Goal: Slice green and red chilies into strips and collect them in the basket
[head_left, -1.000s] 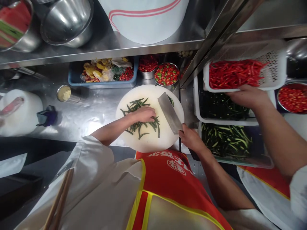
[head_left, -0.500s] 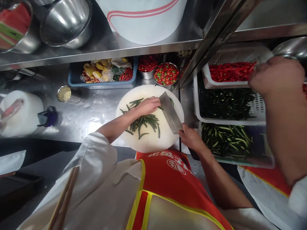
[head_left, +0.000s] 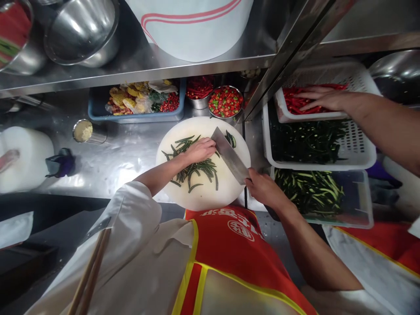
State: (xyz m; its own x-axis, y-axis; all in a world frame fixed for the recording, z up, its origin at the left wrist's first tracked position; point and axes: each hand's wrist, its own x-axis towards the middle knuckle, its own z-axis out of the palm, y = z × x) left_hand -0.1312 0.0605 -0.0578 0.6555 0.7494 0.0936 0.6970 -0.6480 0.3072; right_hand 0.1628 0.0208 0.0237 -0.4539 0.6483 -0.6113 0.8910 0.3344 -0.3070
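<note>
Slender dark-green vegetable strips (head_left: 206, 167) lie toward the left edge of the round white board (head_left: 226, 194) under the bunched left hand (head_left: 201, 149), any pinch hidden, likely steadied for the broad steel cleaver (head_left: 230, 156) the right hand (head_left: 263, 188) clasps.

White glare on steel counter (head_left: 123, 155)

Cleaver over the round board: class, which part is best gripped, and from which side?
Probably the handle end, coming from the near right. The cleaver slants across the round board, its far end beside the left hand; its handle end points back past the board's right edge, where the right hand grips it.
</note>
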